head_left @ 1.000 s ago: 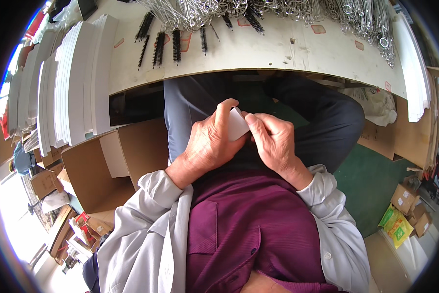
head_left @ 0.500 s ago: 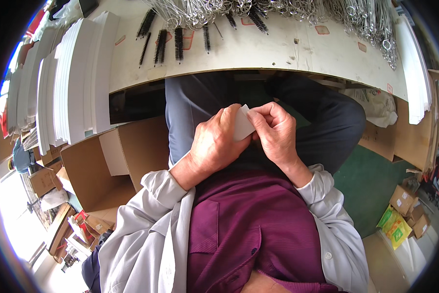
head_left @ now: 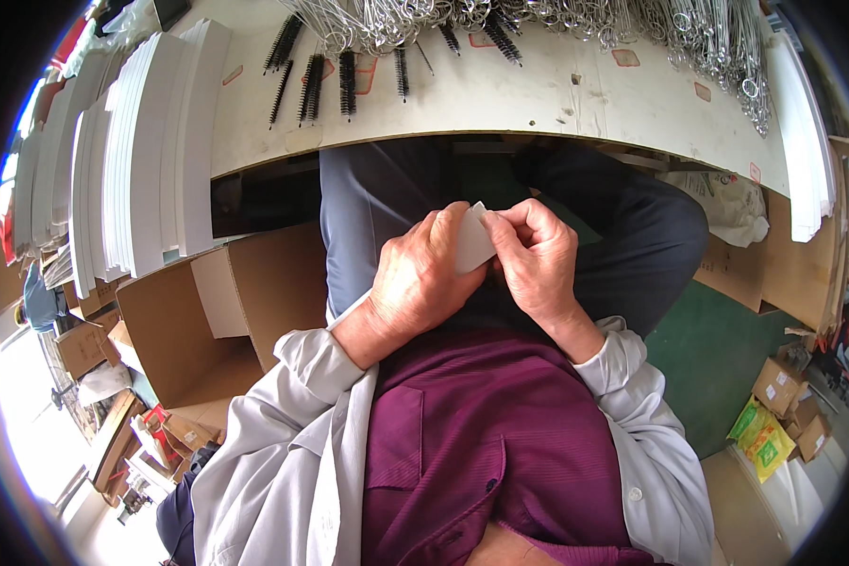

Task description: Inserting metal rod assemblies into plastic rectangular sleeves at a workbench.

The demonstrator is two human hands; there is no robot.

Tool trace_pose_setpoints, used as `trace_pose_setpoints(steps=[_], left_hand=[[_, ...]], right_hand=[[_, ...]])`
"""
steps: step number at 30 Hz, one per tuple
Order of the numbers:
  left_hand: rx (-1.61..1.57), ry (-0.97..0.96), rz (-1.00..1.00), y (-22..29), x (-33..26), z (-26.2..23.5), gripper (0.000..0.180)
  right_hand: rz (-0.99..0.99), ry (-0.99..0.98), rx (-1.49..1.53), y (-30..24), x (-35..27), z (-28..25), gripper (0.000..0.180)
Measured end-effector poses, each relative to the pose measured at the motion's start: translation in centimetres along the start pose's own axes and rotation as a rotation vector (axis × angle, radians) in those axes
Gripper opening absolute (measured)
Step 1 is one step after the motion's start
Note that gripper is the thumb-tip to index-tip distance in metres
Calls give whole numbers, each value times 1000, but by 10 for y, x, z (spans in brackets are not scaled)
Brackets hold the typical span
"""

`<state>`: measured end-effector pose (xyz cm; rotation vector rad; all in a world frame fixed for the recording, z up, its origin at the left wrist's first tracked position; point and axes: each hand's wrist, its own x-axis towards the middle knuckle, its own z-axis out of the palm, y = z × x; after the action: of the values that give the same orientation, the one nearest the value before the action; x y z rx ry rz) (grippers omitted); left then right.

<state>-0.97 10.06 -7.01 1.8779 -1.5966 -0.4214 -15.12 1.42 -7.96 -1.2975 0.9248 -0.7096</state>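
Note:
Over my lap, between both hands, is a small piece of white card [head_left: 472,243] with a pointed upper corner. My left hand [head_left: 421,269] is wrapped round its left side, fingers closed. The thumb and fingers of my right hand [head_left: 536,253] pinch its upper right edge. The lower part of the card is hidden behind my hands, so its full shape cannot be made out.
Ahead is a pale worktable [head_left: 424,108] with several black bristle brushes [head_left: 347,85] and a heap of looped wire handles [head_left: 537,17]. Flat white cartons [head_left: 146,160] stand at the left, more white cartons [head_left: 802,141] at the right. An open cardboard box [head_left: 193,321] sits left of my legs.
Both hands have shifted very slightly to the right with the white card between them. Their grip looks the same, and nothing else has moved noticeably.

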Motion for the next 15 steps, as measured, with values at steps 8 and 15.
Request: trace_pose_setpoints(steps=[8,15], left_hand=[[-44,17,-101,1,4,-8,55],[-128,-48,-162,2,3,-12,56]], right_hand=[[-223,-79,-71,2,-7,1,22],[-342,-160,-179,2,-7,4,42]])
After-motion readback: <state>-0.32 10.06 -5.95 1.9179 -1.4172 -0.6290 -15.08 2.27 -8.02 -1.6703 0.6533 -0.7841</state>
